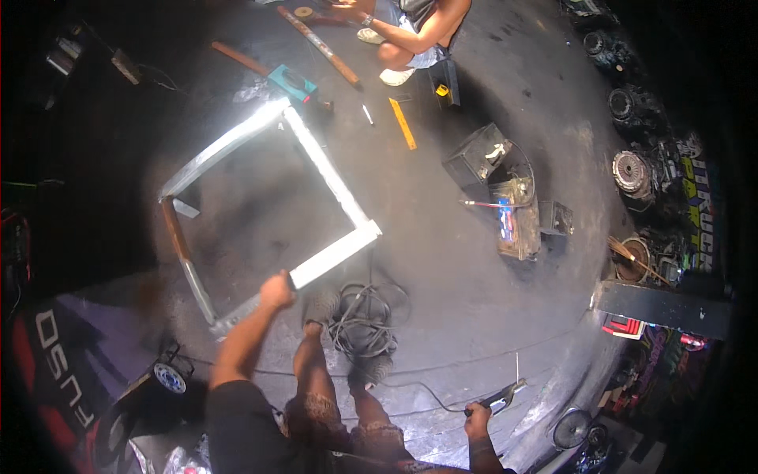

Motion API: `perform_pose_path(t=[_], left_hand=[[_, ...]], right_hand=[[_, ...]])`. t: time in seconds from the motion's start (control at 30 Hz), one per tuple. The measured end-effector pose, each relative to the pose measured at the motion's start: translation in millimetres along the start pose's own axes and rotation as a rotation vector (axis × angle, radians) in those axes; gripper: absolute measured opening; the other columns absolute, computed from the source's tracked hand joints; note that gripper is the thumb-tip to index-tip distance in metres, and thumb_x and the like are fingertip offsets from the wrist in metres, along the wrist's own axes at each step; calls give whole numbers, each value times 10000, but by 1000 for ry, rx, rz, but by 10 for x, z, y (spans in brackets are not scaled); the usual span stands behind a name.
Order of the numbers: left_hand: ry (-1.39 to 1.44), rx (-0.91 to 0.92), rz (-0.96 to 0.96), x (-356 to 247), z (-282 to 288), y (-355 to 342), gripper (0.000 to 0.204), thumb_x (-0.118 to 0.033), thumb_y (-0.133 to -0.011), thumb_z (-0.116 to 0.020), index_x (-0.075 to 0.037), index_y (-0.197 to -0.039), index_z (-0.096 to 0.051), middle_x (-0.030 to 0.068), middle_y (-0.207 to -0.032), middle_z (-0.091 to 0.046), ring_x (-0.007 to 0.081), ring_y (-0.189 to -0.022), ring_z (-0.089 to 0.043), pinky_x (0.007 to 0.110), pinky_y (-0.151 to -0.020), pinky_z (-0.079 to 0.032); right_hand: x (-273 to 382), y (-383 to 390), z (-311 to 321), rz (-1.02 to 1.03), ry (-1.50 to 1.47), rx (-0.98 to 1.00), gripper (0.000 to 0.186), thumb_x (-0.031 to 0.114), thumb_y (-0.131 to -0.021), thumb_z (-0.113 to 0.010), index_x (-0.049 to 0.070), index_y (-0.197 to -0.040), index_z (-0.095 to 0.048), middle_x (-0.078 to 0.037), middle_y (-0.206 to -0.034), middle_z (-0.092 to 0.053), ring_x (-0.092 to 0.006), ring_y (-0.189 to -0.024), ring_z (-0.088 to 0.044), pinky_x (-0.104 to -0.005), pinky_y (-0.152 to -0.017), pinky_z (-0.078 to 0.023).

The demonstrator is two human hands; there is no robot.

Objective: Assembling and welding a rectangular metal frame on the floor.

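Observation:
A four-sided frame of metal bars (325, 167) lies tilted in front of me, mostly pale silver, with a rusty brown stretch on its left side. My left hand (276, 291) is closed round its near bar, close to the middle. A short metal offcut sits inside the frame's left corner. Low on the right, my right hand (478, 420) grips a welding electrode holder (502, 397) with a thin rod standing up from its jaws. A cable (426, 389) runs from the holder to the left, past my feet.
A coil of cable (365, 324) lies between my feet. To the right stand black boxes (476, 154) and a battery (515, 221). Beyond the frame are a teal tool (292, 82), a rusty bar (320, 46), a yellow ruler (402, 124) and a seated person (418, 39). Machine parts (630, 174) line the right.

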State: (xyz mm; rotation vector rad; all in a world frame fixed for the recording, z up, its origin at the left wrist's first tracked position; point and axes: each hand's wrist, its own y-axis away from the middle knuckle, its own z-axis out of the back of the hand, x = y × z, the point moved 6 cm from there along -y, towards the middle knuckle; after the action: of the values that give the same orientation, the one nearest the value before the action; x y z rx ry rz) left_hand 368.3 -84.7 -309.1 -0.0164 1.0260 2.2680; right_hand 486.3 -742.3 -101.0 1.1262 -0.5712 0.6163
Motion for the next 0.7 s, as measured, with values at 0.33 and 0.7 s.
perform_pose_path(t=[0.33, 0.7], left_hand=[[515, -71, -102, 679, 3367, 459, 552, 10, -581, -550, 42, -1132, -562, 56, -739, -597, 136, -623, -568, 284, -575, -462], [590, 205, 40, 688, 3090, -166, 720, 15, -424, -549, 19, -1143, -590, 110, -881, -630, 242, -806, -601, 338, -744, -483]], right_hand=[[-256, -351, 717, -140, -106, -192, 185, -28, -580, -511, 109, -637, -400, -18, -685, -426, -176, -593, -477, -300, -562, -421], [-143, -170, 594, -101, -83, -155, 226, -58, -576, -512, 121, -606, -376, -2, -569, -354, -159, -467, -407, -306, -464, -400]])
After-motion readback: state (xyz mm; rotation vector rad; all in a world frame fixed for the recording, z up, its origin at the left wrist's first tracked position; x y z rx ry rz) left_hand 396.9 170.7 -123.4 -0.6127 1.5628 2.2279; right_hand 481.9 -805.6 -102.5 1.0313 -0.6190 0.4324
